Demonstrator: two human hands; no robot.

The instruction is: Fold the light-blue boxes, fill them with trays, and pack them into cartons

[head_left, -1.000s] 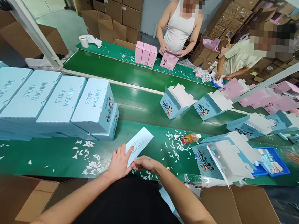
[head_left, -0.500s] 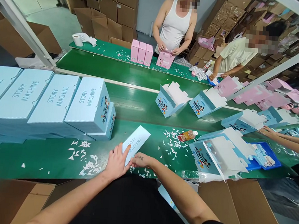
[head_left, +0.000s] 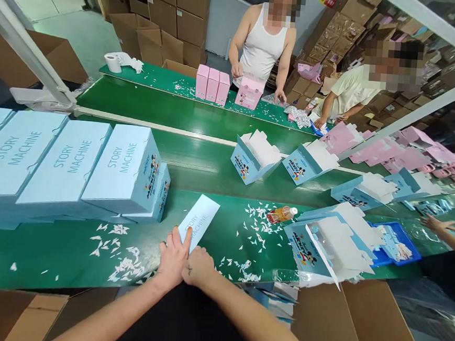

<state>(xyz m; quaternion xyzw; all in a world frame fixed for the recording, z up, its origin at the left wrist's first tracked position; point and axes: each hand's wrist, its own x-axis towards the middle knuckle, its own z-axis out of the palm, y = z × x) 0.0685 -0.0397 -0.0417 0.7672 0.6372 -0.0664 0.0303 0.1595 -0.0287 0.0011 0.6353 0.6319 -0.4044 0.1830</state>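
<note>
A light blue carton (head_left: 204, 216) lettered STORY MACHINE stands before me at the front of the green table, its narrow top facing up. My left hand (head_left: 172, 260) grips its near left side, with fingertips over the top edge. Pressed close beside it, my right hand (head_left: 199, 267) is curled at the carton's near right corner; its fingertips are hidden. White paper scraps (head_left: 129, 265) lie left of my hands, and more are scattered to the right. The carton's lower part is out of sight behind my hands.
Stacked blue cartons (head_left: 119, 170) fill the left. A drink bottle (head_left: 282, 215) lies on its side to the right, near open blue cartons (head_left: 324, 246) and a blue tray (head_left: 410, 245). Across the belt, a person in a white top (head_left: 263, 42) stands by pink cartons (head_left: 212, 84).
My right hand has turned and curled more tightly at the carton's near end. The view has shifted slightly. Across the belt, the person's hands have spread apart from a pink carton.
</note>
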